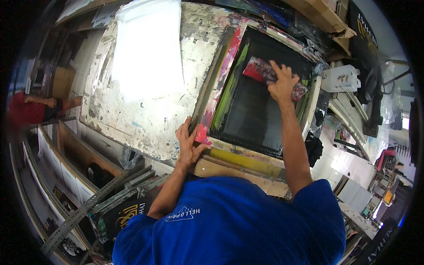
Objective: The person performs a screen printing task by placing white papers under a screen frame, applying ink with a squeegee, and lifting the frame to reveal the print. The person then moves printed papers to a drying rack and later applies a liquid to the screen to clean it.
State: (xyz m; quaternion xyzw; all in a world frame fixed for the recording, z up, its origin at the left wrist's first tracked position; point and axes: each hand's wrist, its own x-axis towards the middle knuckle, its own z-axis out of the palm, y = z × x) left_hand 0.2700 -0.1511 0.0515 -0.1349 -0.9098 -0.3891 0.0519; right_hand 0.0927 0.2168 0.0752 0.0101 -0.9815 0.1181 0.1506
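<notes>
Right hand (282, 84) fingers closed gripping squeegee (265, 73) atop screen frame (221, 88) mesh to drag ink, left hand (187, 141) fingers curled clamping frame's near-left edge, steadying it.

We see a long counter (145, 119) whose pale top is scarred, flaked and blotched with dried ink, most heavily along its near edge. On its left part lies a white sheet (148, 48), flat and square to the counter's length, bright under the light. On its right part lies a screen-printing frame (260, 88), flat, its wooden border smeared with pink, red, green and yellow ink and its mesh dark. Sheet and frame lie apart, with a strip of bare, speckled counter between them. Beyond the frame's far corner the counter's edge carries crumpled, ink-stained plastic film (304, 33).
</notes>
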